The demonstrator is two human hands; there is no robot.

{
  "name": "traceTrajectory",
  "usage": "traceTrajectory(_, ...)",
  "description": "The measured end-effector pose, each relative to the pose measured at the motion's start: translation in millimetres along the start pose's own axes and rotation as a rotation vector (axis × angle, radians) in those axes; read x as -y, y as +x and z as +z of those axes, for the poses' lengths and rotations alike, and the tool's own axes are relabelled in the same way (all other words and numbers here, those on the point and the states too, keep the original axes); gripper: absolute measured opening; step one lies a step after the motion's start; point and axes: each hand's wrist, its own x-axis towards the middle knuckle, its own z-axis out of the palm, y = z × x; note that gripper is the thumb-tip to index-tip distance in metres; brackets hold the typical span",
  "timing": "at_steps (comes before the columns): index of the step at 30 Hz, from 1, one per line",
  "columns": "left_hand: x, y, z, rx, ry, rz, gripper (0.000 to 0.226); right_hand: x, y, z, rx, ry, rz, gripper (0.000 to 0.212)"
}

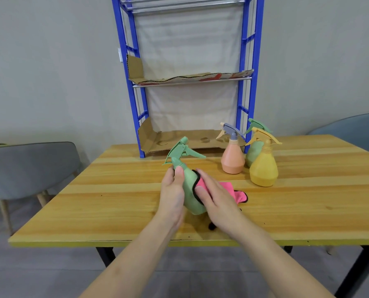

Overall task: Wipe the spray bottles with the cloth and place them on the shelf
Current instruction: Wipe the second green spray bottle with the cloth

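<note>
Gripping green bottle (189,186) in left hand (171,192), right hand (215,203) pressing cloth (240,195)

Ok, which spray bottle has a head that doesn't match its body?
The peach bottle, leftmost of the three standing: grey head. Yellow bottle, held green bottle and rear green bottle all match.

A plain room, home or office unclear: wooden table (114,190), grey chairs (28,168), blue shelf rack (131,100), bare wall (50,72).

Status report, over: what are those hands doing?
Left hand grips green bottle. Right hand presses pink cloth on it. Peach bottle, yellow bottle, second green bottle wait by shelf.
</note>
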Motion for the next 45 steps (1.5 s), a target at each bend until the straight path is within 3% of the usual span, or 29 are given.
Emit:
traceTrajectory(4, -11.1, -2.3, 1.4, 0.020, -0.074, 0.002, 0.034, 1.8, 1.3, -9.4, -0.072, 0.202, 0.049, 0.043)
traceTrajectory(8, -21.4, -3.2, 9.1, -0.001, -0.121, 0.007, 0.037, 5.3, -1.1, -16.6, -0.145, 0.250, 0.002, 0.039)
traceTrajectory(16, -32.1, -0.9, 24.5, -0.044, -0.149, -0.051, 0.036, -0.9, -8.4, -22.2, -0.166, -0.026, -0.220, 0.058)
traceTrajectory(21, -35.1, -4.2, 29.5, -0.002, -0.172, -0.085, 0.035, 2.9, -8.4, -26.8, -0.243, 0.223, -0.104, 0.058)
traceTrajectory(26, -38.2, -10.4, 39.5, 0.028, -0.170, -0.054, 0.030, 9.6, -4.5, -22.3, -0.289, 0.281, -0.083, 0.055)
traceTrajectory(28, -38.0, -10.3, 40.6, -0.001, -0.145, -0.030, 0.031, 8.8, -7.9, -21.2, -0.263, 0.170, -0.135, 0.057)
traceTrajectory(31, -36.7, -10.6, 40.7, -0.039, -0.112, -0.017, 0.028, 6.5, -14.7, -21.8, -0.203, -0.191, -0.292, 0.061)
traceTrajectory(33, -36.2, -12.1, 41.0, -0.058, -0.092, -0.015, 0.029, 8.5, -14.0, -21.2, -0.199, -0.216, -0.322, 0.061)
traceTrajectory(36, -35.9, -11.8, 38.1, -0.058, -0.087, 0.029, 0.032, 13.3, -11.6, -16.5, -0.222, 0.073, -0.229, 0.053)
traceTrajectory(39, -37.7, -11.9, 34.0, -0.011, -0.061, 0.074, 0.035, 20.2, -11.7, -18.3, -0.123, 0.607, 0.048, 0.048)
traceTrajectory(41, -38.5, -9.8, 33.1, 0.007, -0.024, 0.109, 0.036, 16.8, -11.7, -19.0, -0.067, 0.679, 0.122, 0.050)
traceTrajectory(43, -37.1, -9.3, 33.6, 0.002, 0.005, 0.124, 0.037, 17.3, -13.3, -15.2, -0.030, 0.551, 0.107, 0.047)
traceTrajectory(45, -34.0, -10.0, 34.7, -0.005, 0.041, 0.131, 0.036, 16.0, -14.9, -10.0, -0.108, 0.189, -0.027, 0.051)
